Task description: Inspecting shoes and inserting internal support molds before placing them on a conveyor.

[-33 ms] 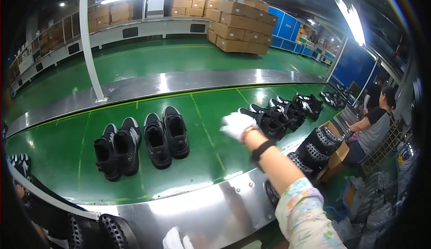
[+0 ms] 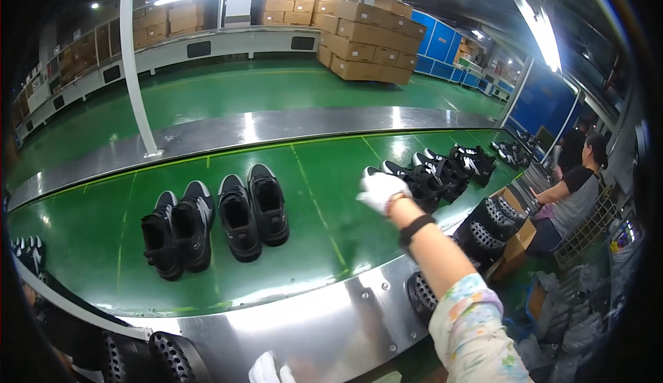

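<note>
Black shoes (image 2: 452, 186) with pale grey toes and white markings are sitting upright on the green belt (image 2: 314, 238), standing close together in a slanting row. Their toes are pointing toward the far edge; the right hand (image 2: 382, 193) is partly hiding the nearest.

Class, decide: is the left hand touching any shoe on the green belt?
No, the gloved left hand is by the metal ledge, apart from the shoes.

No lettering can be read, even on the stacked cartons (image 2: 373, 35), where it is too small.
</note>
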Motion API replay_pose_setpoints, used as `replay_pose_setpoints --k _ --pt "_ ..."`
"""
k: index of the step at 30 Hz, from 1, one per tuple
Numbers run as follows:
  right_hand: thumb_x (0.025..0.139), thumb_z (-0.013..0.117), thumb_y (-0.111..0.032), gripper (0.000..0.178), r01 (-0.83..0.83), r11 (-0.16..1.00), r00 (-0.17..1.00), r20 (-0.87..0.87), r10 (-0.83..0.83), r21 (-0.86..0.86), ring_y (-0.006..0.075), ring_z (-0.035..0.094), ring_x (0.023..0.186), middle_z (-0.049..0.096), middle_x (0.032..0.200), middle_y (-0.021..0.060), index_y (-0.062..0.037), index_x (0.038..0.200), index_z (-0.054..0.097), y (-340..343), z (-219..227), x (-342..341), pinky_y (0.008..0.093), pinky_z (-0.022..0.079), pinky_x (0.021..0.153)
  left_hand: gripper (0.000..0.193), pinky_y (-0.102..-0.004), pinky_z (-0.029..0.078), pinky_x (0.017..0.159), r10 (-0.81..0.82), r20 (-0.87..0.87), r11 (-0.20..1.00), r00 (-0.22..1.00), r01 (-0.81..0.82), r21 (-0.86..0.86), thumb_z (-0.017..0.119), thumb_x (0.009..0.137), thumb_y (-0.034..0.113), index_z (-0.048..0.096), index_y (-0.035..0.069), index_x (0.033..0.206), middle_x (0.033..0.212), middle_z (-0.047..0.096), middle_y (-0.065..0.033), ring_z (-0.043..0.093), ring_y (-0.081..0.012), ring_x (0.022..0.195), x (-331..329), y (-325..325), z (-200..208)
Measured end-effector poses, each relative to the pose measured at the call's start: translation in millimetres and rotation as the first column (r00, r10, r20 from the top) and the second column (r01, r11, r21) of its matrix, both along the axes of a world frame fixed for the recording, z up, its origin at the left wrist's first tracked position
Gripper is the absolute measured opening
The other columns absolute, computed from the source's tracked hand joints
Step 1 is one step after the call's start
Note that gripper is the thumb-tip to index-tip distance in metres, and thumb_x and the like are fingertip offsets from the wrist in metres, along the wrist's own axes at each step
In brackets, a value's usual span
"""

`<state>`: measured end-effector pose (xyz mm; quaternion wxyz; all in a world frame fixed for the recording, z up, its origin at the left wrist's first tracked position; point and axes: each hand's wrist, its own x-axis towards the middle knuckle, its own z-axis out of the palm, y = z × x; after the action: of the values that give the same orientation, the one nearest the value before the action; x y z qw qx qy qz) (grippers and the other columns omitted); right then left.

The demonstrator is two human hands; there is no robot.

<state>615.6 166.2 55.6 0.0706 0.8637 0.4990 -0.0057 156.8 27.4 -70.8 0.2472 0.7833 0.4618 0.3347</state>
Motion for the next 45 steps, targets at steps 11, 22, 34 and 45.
replay_pose_setpoints --k 11,22,34,45 --pt "0.071 0.089 -0.024 0.059 0.477 0.873 0.661 -0.613 -0.433 -0.103 0.0283 0.071 0.104 0.073 0.118 0.0132 -0.0046 0.123 0.071 -104.8 -37.1 197.3 0.0394 0.059 0.087 0.033 -0.0463 0.051 0.096 0.067 -0.082 0.996 0.994 -0.071 -0.054 0.068 0.093 0.011 0.066 0.002 0.124 0.117 0.069 -0.0192 0.064 -0.0387 0.106 17.1 -3.6 2.8" --pt "0.078 0.072 -0.038 0.035 -0.131 0.977 0.974 -0.206 0.095 -0.170 0.0395 0.071 0.092 0.073 0.096 0.0221 -0.0108 0.099 0.079 -42.5 -37.0 37.1 0.0456 0.056 0.084 0.029 -0.0468 0.049 0.097 -0.007 -0.034 0.997 0.999 0.010 0.077 0.066 0.095 0.012 0.066 0.002 0.122 0.115 0.069 -0.0179 0.063 -0.0384 0.108 11.3 -5.0 1.3" --pt "0.092 0.059 -0.039 0.042 -0.562 0.812 0.476 -0.742 0.473 0.158 0.0342 0.069 0.077 0.069 0.084 0.0205 0.0003 0.097 0.070 -174.0 63.1 -177.2 0.0432 0.054 0.076 0.053 -0.0411 0.035 0.114 0.059 0.183 0.989 0.981 -0.034 -0.141 0.051 0.104 0.026 0.046 -0.005 0.146 0.147 0.050 -0.0242 0.049 -0.0356 0.134 51.1 3.3 10.6" --pt "0.085 0.068 -0.017 0.026 -0.069 0.960 0.950 -0.275 0.145 0.270 0.0379 0.066 0.093 0.064 0.100 0.0169 -0.0122 0.110 0.068 -344.2 20.3 -68.2 0.0452 0.055 0.082 0.035 -0.0436 0.050 0.095 -0.115 0.172 0.933 0.978 0.047 0.358 0.076 0.079 0.003 0.066 -0.003 0.113 0.110 0.068 -0.0173 0.063 -0.0368 0.103 27.3 -30.1 49.6"
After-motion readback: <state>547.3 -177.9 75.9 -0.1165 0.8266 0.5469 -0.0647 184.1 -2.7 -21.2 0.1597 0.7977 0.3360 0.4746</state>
